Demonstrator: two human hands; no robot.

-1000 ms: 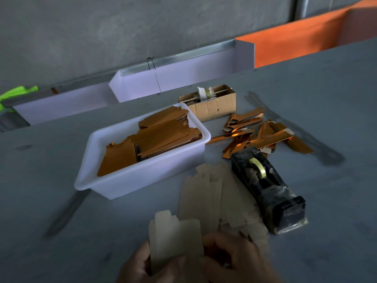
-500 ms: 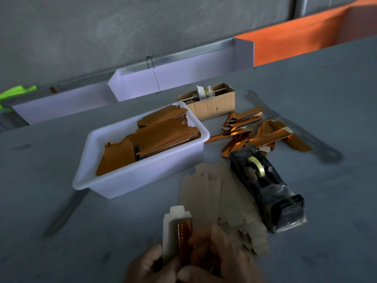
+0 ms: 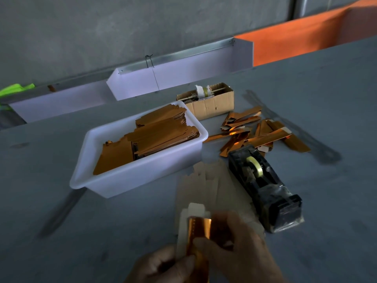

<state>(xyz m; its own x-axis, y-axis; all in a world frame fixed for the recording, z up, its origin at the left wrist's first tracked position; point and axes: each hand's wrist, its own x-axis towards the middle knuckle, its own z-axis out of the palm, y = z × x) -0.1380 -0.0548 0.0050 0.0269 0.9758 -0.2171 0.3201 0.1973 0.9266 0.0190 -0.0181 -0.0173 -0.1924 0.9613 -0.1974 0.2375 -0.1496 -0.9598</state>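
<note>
A small carton blank (image 3: 195, 227), pale cardboard outside and shiny copper inside, is folded into a narrow upright sleeve at the bottom centre. My left hand (image 3: 161, 266) pinches its lower left side. My right hand (image 3: 236, 252) grips its right side with fingers curled over the copper face. Just behind it a loose pile of flat pale blanks (image 3: 206, 186) lies on the grey table (image 3: 61, 170).
A white plastic tub (image 3: 142, 176) holds stacked copper blanks (image 3: 155, 137). A black tape dispenser (image 3: 265, 188) lies to the right of the pile. Folded copper cartons (image 3: 255, 133) are scattered behind it, beside a small brown cardboard box (image 3: 212, 105). White trays (image 3: 173, 78) line the far edge.
The flat pale blank in my hands has been folded into a narrow sleeve, exposing its copper side. My right hand's fingers have moved up over it.
</note>
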